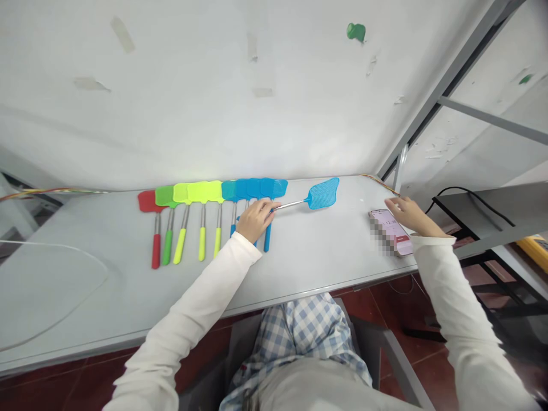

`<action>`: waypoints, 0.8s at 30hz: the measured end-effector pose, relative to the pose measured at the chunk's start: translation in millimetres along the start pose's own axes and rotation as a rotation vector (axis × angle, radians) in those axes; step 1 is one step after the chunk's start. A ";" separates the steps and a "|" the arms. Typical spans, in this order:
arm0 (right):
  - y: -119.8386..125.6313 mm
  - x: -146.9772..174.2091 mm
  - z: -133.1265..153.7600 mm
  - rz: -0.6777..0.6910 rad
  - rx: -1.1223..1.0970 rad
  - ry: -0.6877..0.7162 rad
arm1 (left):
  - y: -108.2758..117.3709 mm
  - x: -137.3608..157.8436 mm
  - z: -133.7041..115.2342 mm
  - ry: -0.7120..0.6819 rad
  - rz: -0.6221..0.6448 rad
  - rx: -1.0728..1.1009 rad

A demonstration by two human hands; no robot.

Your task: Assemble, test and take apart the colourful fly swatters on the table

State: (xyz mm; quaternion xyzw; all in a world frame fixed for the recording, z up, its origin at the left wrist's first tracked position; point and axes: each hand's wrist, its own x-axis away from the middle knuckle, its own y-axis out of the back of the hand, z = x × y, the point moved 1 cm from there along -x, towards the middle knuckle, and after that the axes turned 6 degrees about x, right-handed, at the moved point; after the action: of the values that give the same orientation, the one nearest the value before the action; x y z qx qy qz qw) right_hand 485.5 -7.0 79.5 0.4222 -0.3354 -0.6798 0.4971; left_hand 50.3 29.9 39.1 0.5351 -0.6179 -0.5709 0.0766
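My left hand (256,220) is closed around the handle end of a blue fly swatter (323,194), whose metal shaft and mesh head point to the right. Beneath that hand and to its left, a row of fly swatters lies along the back of the table. It starts with a red swatter (149,201), then a green swatter (165,196), several yellow swatters (203,192) and several blue swatters (252,187) with overlapping heads. At the right, my right hand (413,217) hovers by the upper edge of a phone (390,231), fingers loosely bent and holding nothing visible.
The grey-white table (317,257) meets a wall (257,131) at the back. A white cable (100,265) curves over its left side. A metal frame (449,80) and a dark shelf (479,214) stand at the right. Thin wires (377,180) run by the back right corner.
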 end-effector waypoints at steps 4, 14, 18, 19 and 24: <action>-25.4 -6.1 69.7 -0.064 -0.019 0.296 | 1.5 1.1 4.4 -0.001 -0.022 -0.025; -57.1 -12.1 170.8 -0.119 0.127 0.619 | 1.7 4.2 7.6 0.061 -0.128 -0.062; -75.4 -16.9 184.6 -0.003 0.194 0.739 | -1.6 7.9 10.5 0.058 -0.161 -0.055; -80.0 -17.7 187.4 0.024 0.203 0.775 | -1.8 8.6 10.8 0.059 -0.170 -0.057; -92.8 -19.7 196.3 0.098 0.218 0.871 | 2.4 8.3 8.1 0.080 -0.200 -0.053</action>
State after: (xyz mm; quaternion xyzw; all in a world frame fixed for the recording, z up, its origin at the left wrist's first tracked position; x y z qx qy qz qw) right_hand 273.9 45.0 85.1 0.7024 -0.1841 -0.3750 0.5763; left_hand 39.7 28.2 34.0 0.6143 -0.5426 -0.5699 0.0581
